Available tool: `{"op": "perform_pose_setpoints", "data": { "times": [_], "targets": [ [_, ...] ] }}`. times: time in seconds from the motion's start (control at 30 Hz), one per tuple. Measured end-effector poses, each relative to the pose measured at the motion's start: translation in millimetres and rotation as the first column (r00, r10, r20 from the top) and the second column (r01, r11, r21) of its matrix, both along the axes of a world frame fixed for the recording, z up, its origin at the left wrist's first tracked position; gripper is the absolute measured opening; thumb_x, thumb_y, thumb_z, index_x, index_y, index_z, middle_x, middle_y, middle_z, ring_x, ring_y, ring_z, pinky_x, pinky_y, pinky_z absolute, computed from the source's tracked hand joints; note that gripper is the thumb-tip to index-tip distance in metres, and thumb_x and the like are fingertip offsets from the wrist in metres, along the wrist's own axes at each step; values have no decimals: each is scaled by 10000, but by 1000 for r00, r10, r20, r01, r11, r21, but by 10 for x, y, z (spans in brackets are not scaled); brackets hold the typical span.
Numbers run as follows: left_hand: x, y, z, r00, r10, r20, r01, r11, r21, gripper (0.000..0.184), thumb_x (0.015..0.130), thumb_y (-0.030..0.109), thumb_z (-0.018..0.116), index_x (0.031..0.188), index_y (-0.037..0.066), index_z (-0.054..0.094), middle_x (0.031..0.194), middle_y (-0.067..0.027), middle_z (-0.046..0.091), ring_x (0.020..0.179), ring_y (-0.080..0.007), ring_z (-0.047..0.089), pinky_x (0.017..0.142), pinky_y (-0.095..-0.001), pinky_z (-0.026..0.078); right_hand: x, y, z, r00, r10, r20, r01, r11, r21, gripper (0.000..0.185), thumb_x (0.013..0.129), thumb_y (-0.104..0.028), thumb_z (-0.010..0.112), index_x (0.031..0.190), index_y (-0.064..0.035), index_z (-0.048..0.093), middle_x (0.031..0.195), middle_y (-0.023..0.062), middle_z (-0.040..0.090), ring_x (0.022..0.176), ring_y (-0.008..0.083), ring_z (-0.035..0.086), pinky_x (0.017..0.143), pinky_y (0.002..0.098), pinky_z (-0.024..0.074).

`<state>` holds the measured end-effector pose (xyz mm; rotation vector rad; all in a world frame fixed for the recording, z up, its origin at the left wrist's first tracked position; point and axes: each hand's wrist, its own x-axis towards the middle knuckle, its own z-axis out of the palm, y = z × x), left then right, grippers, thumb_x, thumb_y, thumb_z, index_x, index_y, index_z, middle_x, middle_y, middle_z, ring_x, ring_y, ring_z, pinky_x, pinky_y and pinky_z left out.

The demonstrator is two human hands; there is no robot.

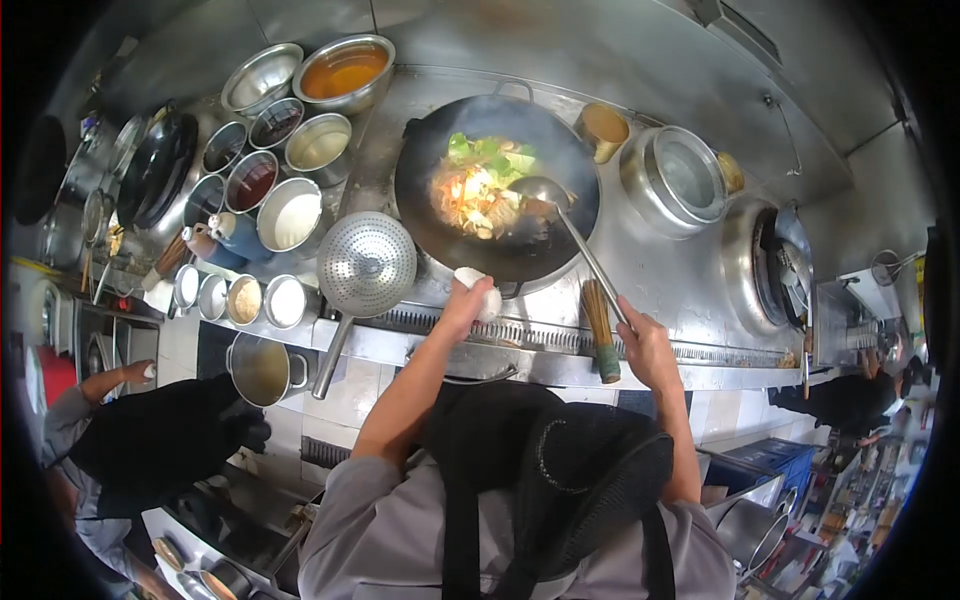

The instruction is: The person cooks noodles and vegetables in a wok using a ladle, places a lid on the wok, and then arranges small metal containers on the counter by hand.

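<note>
A large dark wok (420,165) sits on the steel stove, with steam rising from it. Noodle-like strands, orange shreds and green leaves make up the food (470,200) inside. My left hand (464,312) is closed round a folded white cloth (484,292) at the wok's near rim; whether it also grips the wok's handle is hidden. In my right hand (648,352) is the long handle of a ladle (541,190), whose bowl rests among the food at its right side. Just left of that hand, a bamboo brush (602,335) lies at the stove's front edge.
A perforated strainer (367,262) lies left of the wok, its handle overhanging the edge. Several seasoning bowls (290,214) and a basin of orange liquid (345,75) stand farther left. Right of the wok is a steel pot (680,180). Another person (150,430) stands at lower left.
</note>
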<state>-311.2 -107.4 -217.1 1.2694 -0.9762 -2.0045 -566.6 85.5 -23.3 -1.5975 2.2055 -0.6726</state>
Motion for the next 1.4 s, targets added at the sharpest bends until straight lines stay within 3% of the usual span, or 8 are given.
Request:
{"op": "perform_pose_setpoints", "data": {
  "times": [0.2, 0.53, 0.6, 0.8, 1.03, 1.13, 1.23, 1.4],
  "targets": [
    [-21, -1, -9, 1000, 11, 7, -12, 999, 32, 580, 944, 282, 687, 1359, 2, 395, 1165, -108, 604, 1018, -203, 614, 844, -365, 541, 56, -134, -95, 989, 89, -117, -66, 981, 182, 482, 925, -136, 667, 1403, -109, 616, 964, 280, 695, 900, 473, 689, 823, 519, 545],
    [-29, -15, -176, 999, 21, 40, -21, 1000, -2, 457, 952, 276, 660, 1319, 87, 465, 1131, -86, 611, 945, -205, 645, 671, -394, 567, 145, -128, -72, 999, 3, 48, -3, 1000, -17, 460, 925, -172, 657, 1381, -118, 638, 926, 299, 683, 854, 495, 681, 795, 547, 547],
    [-38, -33, -187, 1000, 9, 20, -9, 1000, -22, 464, 950, 273, 663, 1322, 83, 463, 1135, -85, 612, 949, -208, 644, 681, -394, 568, 68, -169, -235, 987, 23, -161, -1, 990, 138, 465, 929, -149, 657, 1391, -101, 629, 928, 307, 685, 854, 495, 681, 794, 535, 544],
    [-35, -44, -183, 1000, 8, 2, -7, 999, -52, 471, 949, 252, 663, 1330, 66, 459, 1148, -83, 616, 972, -214, 640, 729, -395, 571, 44, -393, -521, 997, -38, -63, 30, 993, -117, 465, 960, -176, 622, 1410, -59, 601, 945, 319, 685, 843, 495, 682, 801, 526, 539],
    [-4, -74, -75, 999, -38, -6, 37, 999, -36, 489, 927, 224, 714, 1280, -1, 460, 1165, -136, 608, 1018, -226, 631, 753, -403, 568, 102, -977, -546, 973, -230, -25, 230, 973, -13, 453, 981, -152, 589, 1418, -32, 582, 997, 344, 691, 894, 475, 699, 825, 517, 542],
    [-10, -67, -28, 1000, -10, 0, 10, 1000, -20, 485, 931, 225, 716, 1281, 4, 464, 1175, -135, 610, 1034, -232, 628, 774, -414, 567, 146, -1476, -748, 990, -144, 3, 144, 986, -88, 459, 984, -133, 589, 1429, -26, 569, 1024, 354, 688, 919, 467, 706, 854, 509, 546],
    [-2, -62, -66, 999, -37, -4, 37, 999, -17, 499, 945, 228, 692, 1332, 25, 452, 1196, -113, 602, 1015, -222, 630, 796, -395, 563, 322, -1652, -646, 936, -173, 308, 133, 980, 148, 483, 992, -151, 597, 1456, -28, 539, 1114, 333, 687, 991, 465, 695, 894, 519, 538],
    [-17, -64, -256, 1000, 2, -17, -3, 999, -40, 500, 957, 214, 665, 1364, 27, 443, 1197, -97, 599, 1015, -205, 625, 805, -379, 558, -2, -1049, -1115, 954, 299, 9, -299, 954, -12, 559, 948, -139, 655, 1488, -233, 547, 1113, 214, 714, 1009, 419, 683, 870, 506, 548]
  ]
}}
